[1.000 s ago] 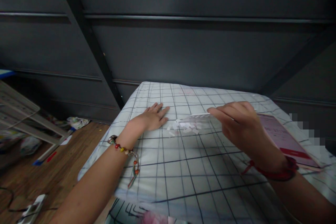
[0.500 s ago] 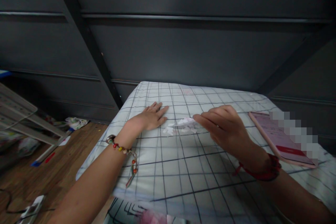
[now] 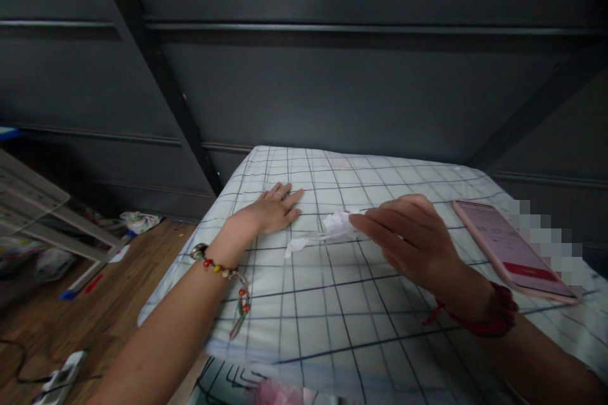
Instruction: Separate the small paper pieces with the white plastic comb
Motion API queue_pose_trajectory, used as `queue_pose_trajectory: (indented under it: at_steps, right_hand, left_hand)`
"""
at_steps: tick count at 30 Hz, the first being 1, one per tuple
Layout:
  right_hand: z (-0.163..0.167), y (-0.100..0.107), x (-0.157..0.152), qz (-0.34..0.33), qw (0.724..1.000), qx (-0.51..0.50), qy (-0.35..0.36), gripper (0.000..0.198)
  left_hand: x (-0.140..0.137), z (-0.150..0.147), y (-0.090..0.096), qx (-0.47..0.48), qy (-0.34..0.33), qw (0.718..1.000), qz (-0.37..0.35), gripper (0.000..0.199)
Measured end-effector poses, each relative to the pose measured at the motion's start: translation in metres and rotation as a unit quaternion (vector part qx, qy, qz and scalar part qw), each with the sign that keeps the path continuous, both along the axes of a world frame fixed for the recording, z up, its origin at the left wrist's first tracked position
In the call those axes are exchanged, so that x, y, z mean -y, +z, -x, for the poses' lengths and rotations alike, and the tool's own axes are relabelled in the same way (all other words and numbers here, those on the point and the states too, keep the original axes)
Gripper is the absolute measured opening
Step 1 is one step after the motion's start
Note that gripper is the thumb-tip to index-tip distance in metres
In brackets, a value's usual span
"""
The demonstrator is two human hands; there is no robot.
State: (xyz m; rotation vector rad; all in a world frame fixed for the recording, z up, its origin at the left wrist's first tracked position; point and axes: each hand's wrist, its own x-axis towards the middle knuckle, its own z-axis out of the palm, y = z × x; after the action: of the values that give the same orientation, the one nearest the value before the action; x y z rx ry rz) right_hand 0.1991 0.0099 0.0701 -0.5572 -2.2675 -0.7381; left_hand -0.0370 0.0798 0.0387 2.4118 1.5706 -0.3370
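Note:
My left hand lies flat on the white checked cloth, fingers spread, holding nothing. A ring shows on one finger, and a beaded bracelet hangs at that wrist. To the right of it, my right hand pinches a crumpled white scrap between thumb and fingers. The scrap looks like thin paper or film; I cannot tell which. A narrow strip of it trails to the left, near the cloth. Around my right wrist is a red cord bracelet.
A tablet or large phone in a pink case lies right of my right hand. Beyond the cloth stands a dark panel wall. At left are a light-coloured frame and a power strip on the wood floor. Something fluffy and pink sits at the bottom edge.
The crumpled scrap has changed shape, bunching up near my right fingertips, with its strip now drooping lower left. My right hand has shifted slightly right. My left hand stays in place on the cloth.

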Motion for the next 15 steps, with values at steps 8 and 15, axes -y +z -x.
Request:
queue_pose_trajectory:
  at_steps: [8,15]
  right_hand:
    - [-0.027,0.006,-0.012,0.074,0.997,-0.003,-0.009,0.039]
    - [-0.030,0.002,-0.017,0.028,0.996,0.017,-0.084,0.036]
  left_hand:
    - [-0.001,0.001,-0.001,0.003,-0.001,1.000,0.002,0.060]
    - [-0.002,0.002,-0.005,0.007,-0.004,1.000,-0.008,0.060]
